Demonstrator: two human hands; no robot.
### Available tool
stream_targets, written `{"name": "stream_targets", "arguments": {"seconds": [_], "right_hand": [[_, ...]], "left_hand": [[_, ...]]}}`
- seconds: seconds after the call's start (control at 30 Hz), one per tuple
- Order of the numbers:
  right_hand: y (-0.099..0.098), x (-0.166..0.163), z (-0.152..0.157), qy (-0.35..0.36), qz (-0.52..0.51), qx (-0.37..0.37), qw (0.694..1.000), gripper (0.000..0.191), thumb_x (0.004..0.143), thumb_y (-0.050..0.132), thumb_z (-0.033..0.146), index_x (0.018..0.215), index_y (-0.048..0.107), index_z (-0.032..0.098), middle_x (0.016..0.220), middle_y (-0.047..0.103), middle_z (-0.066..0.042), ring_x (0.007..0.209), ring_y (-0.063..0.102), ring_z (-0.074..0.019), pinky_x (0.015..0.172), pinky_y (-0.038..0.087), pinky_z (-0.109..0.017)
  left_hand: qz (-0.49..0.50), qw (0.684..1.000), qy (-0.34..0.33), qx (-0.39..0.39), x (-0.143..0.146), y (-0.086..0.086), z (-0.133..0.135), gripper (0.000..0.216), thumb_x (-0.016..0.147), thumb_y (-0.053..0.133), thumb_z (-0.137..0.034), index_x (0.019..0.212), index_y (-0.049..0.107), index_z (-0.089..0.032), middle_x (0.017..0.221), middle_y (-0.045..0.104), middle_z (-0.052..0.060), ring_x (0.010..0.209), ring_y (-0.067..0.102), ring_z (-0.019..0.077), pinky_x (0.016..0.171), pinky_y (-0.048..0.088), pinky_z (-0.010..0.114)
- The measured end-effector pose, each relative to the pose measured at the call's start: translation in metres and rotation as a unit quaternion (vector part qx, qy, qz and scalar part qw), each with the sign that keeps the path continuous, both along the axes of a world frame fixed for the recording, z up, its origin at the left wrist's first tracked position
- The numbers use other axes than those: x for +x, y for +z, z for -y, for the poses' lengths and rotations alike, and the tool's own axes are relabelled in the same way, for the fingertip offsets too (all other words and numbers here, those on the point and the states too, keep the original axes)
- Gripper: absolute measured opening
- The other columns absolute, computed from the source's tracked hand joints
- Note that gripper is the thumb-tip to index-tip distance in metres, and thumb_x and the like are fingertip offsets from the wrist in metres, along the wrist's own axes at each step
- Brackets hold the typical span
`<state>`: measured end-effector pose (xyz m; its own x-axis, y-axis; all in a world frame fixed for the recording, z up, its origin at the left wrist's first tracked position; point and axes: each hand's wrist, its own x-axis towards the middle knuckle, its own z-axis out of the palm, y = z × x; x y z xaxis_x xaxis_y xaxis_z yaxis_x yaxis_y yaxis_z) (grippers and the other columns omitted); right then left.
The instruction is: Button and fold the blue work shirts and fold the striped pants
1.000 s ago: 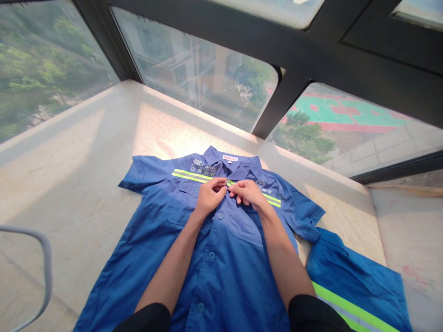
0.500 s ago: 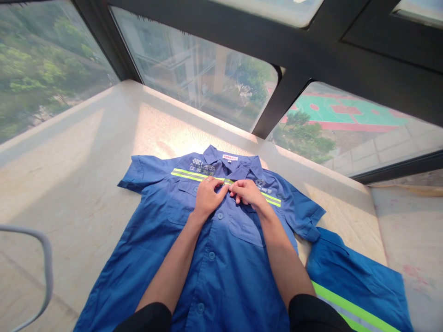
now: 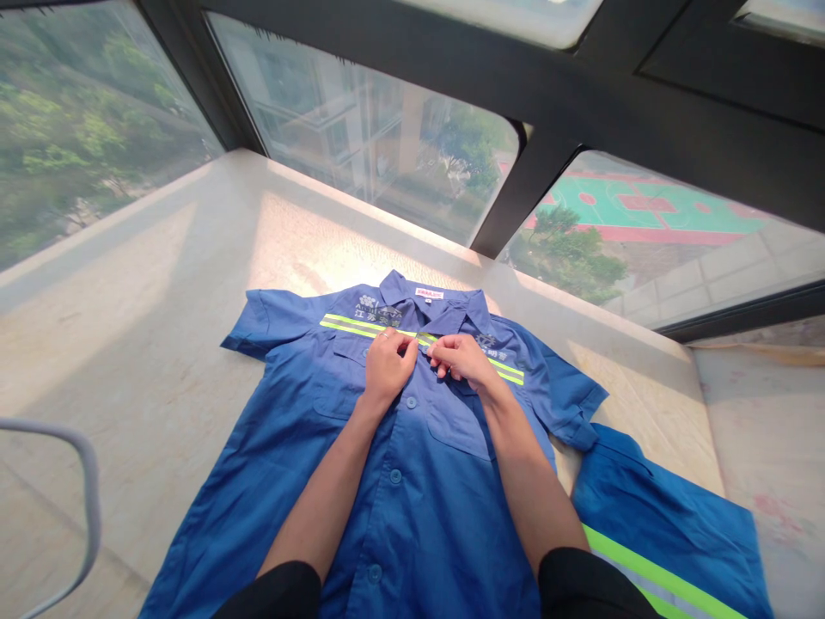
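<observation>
A blue short-sleeved work shirt (image 3: 284, 447) lies spread face up, its collar toward the window. Yellow-green and grey reflective tape (image 3: 354, 325) crosses its chest. At the front opening just below the collar, my left hand (image 3: 388, 365) pinches the placket edge between thumb and fingers. Close by on the right, my right hand (image 3: 459, 359) has its fingers curled and pinched on the other side of the same opening. Whatever small part lies between the fingertips is hidden. Lower down the placket, a shirt button (image 3: 395, 475) shows.
Folded blue cloth with reflective stripes (image 3: 670, 516) lies at the right beside the shirt. A grey curved tube or frame (image 3: 90, 499) stands at the left edge. Dark window frames (image 3: 387, 64) border the pale stone sill (image 3: 148, 344).
My left thumb has drawn slightly back from the right fingertips, leaving a small gap between the hands. The shirt lies as before.
</observation>
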<state>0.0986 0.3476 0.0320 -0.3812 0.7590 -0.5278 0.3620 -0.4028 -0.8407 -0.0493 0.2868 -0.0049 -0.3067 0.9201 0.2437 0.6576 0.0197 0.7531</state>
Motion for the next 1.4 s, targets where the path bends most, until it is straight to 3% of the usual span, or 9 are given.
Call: {"name": "stream_targets", "arguments": {"seconds": [0.1,0.3,0.47,0.63,0.73,0.83,1.0,1.17,1.4], "right_hand": [[0.0,0.001,-0.001,0.001,-0.007,-0.007,1.0,0.006,0.067,0.066,0.021,0.065,0.065,0.015,0.057,0.064,0.001,0.042,0.059,-0.0092,0.03,0.027,-0.014],[-0.003,0.002,0.0,0.016,0.031,0.017,0.999,0.008,0.073,0.064,0.023,0.068,0.064,0.015,0.062,0.067,-0.001,0.041,0.059,-0.0095,0.031,0.027,-0.016],[-0.008,0.005,0.002,0.044,0.156,0.172,0.972,0.019,0.078,0.065,0.032,0.066,0.064,0.017,0.055,0.065,0.002,0.037,0.056,-0.0095,0.044,0.041,-0.019],[-0.009,0.009,0.001,0.079,0.183,0.245,0.949,0.024,0.083,0.062,0.038,0.07,0.066,0.019,0.056,0.064,0.002,0.042,0.057,-0.0114,0.051,0.041,-0.022],[-0.011,0.009,-0.001,0.042,0.194,0.331,0.922,0.024,0.086,0.059,0.037,0.071,0.067,0.02,0.06,0.065,0.001,0.054,0.06,-0.0142,0.058,0.042,-0.024],[-0.016,0.008,-0.003,0.0,0.162,0.394,0.905,0.025,0.089,0.055,0.038,0.078,0.068,0.02,0.069,0.067,-0.001,0.065,0.062,-0.0165,0.064,0.045,-0.026],[-0.03,0.009,-0.006,-0.042,0.108,0.447,0.887,0.028,0.091,0.052,0.034,0.109,0.066,0.017,0.086,0.067,-0.005,0.071,0.06,-0.0177,0.073,0.05,-0.03],[-0.042,0.011,-0.009,0.012,0.126,0.486,0.865,0.035,0.092,0.049,0.029,0.121,0.065,0.018,0.087,0.062,-0.004,0.073,0.058,-0.0179,0.08,0.051,-0.033],[-0.046,0.011,-0.008,0.023,0.138,0.509,0.85,0.035,0.093,0.046,0.025,0.119,0.069,0.019,0.088,0.06,-0.006,0.08,0.059,-0.0192,0.081,0.051,-0.032]], "left_hand": [[-0.012,1.0,0.02,0.001,0.0,-0.001,0.0,0.016,0.087,0.062,-0.023,0.073,0.067,-0.019,0.076,0.064,0.003,0.076,0.059,0.0184,0.073,0.046,0.03],[-0.061,0.998,-0.007,-0.008,-0.001,-0.003,0.001,0.014,0.089,0.063,-0.024,0.077,0.068,-0.02,0.08,0.066,0.004,0.082,0.06,0.0201,0.077,0.046,0.032],[-0.118,0.993,0.007,-0.01,-0.001,-0.003,0.002,0.008,0.088,0.067,-0.027,0.089,0.068,-0.019,0.092,0.068,0.007,0.092,0.06,0.0238,0.084,0.046,0.035],[-0.148,0.989,0.002,-0.014,0.0,-0.002,0.003,0.008,0.089,0.066,-0.029,0.089,0.069,-0.021,0.093,0.067,0.007,0.093,0.06,0.025,0.083,0.046,0.036],[-0.155,0.988,-0.001,0.002,0.0,-0.002,0.003,0.011,0.09,0.065,-0.029,0.097,0.071,-0.022,0.099,0.067,0.008,0.094,0.059,0.0249,0.084,0.047,0.037],[-0.166,0.985,-0.023,0.03,-0.001,-0.004,0.002,0.024,0.092,0.06,-0.023,0.114,0.069,-0.023,0.12,0.064,0.011,0.109,0.058,0.026,0.092,0.047,0.039],[-0.208,0.976,-0.062,0.006,0.0,-0.005,0.001,0.032,0.095,0.051,-0.019,0.122,0.067,-0.021,0.147,0.051,0.015,0.129,0.051,0.0292,0.1,0.045,0.045],[-0.229,0.972,-0.033,-0.031,0.002,-0.002,0.002,0.029,0.096,0.049,-0.026,0.116,0.07,-0.019,0.141,0.057,0.017,0.129,0.053,0.0318,0.097,0.046,0.049],[-0.17,0.985,-0.018,0.018,-0.001,-0.006,0.002,0.027,0.097,0.049,-0.025,0.114,0.069,-0.019,0.127,0.067,0.013,0.121,0.059,0.0272,0.099,0.046,0.045]]}}
